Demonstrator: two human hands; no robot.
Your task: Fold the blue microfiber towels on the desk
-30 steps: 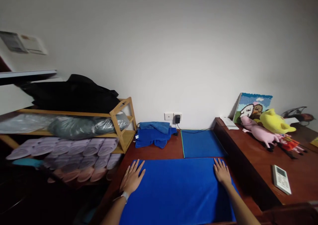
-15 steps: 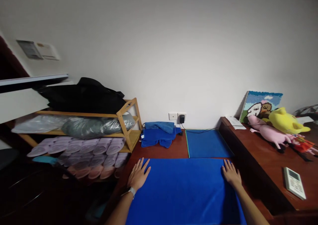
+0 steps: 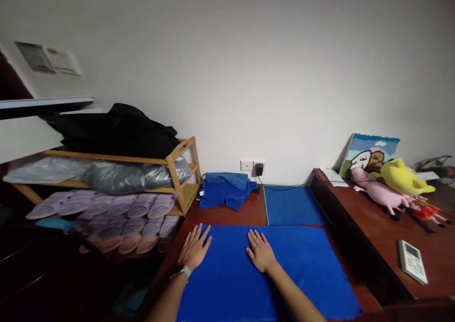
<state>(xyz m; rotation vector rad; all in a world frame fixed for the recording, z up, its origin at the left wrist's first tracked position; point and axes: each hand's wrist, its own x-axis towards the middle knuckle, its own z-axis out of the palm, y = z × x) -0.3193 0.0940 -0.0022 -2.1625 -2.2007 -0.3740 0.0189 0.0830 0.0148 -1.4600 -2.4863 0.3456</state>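
Observation:
A large blue towel [image 3: 227, 284] lies spread out over the reddish-brown table [image 3: 249, 216] in front of me. My left hand [image 3: 195, 248] rests with fingers spread on the towel's far left corner, a watch on its wrist. Flat on the towel's far part, near its middle, lies my right hand [image 3: 261, 252], fingers stretched out. Beyond the towel sit a bunched pile of blue cloths [image 3: 225, 191] and a flat blue cloth with a green edge [image 3: 295, 206].
Left of the table stands a wooden rack [image 3: 183, 194] with slippers [image 3: 110, 206], plastic-wrapped bundles [image 3: 117, 177] and a black bag [image 3: 117, 132]. A raised ledge on the right holds plush toys [image 3: 405, 177] and a calculator-like device [image 3: 412, 261]. A black plug [image 3: 259, 169] sits in the wall socket.
My right hand has moved left from the towel's far right corner to near its middle. The left hand stays at the left corner. The towel's right side now looks flatter.

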